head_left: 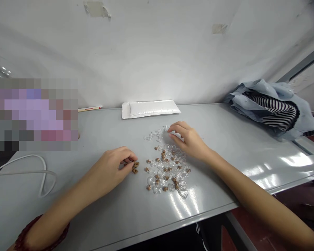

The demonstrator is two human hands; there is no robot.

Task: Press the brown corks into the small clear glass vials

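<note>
My left hand is low over the table, thumb and fingertips closed around a small brown cork. Another loose cork lies just below those fingertips. My right hand reaches over the far group of tiny clear bottles, which appear to have no corks. Its thumb and fingers are curled but apart, and no bottle is visible between them. Between my hands and closer to me spreads a cluster of small clear bottles with corks in their necks, lying in various directions.
A white padded packet lies against the wall at the back. To its left is a thin white and red stick. A white cable loops at the left. A denim and striped cloth bundle rests at the right; a blurred patch covers the far left.
</note>
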